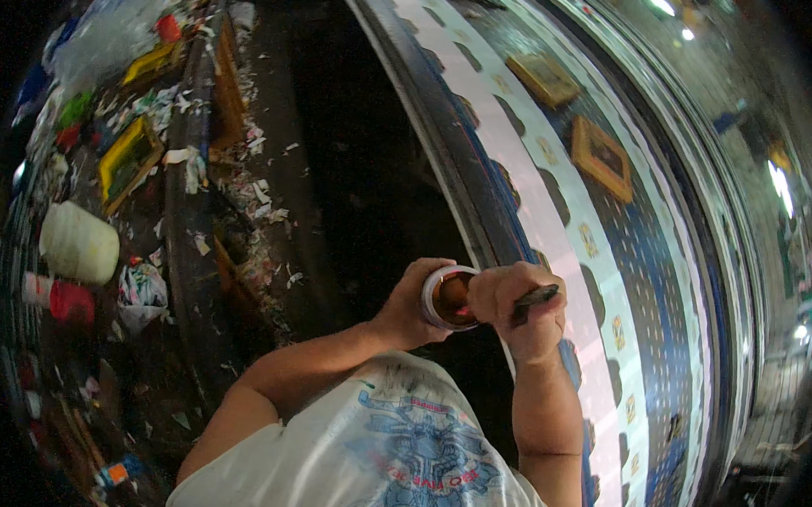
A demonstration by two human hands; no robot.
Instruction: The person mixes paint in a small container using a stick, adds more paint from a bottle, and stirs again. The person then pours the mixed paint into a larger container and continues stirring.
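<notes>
My left hand (408, 301) is wrapped round the side of a small round pot (450, 297) with a pale rim and reddish-brown contents or inside. Close against the pot's right side, my right hand (528, 333) is closed in a fist round a tool with a dark handle (540, 295), whose end sticks out past the thumb. The tool's working end is hidden by the fist and the pot, so its kind does not show. Both hands are in front of my white shirt, beside the near edge of a long machine bed (472, 138).
To the right, pale scallop-edged strips (551, 211) run along the bed, with a yellowish framed piece (542, 80) and an orange-brown frame (602, 159) on it. At left are scattered scraps (257, 200), a yellow frame (131, 161), a white bucket (79, 243) and a red container (73, 303).
</notes>
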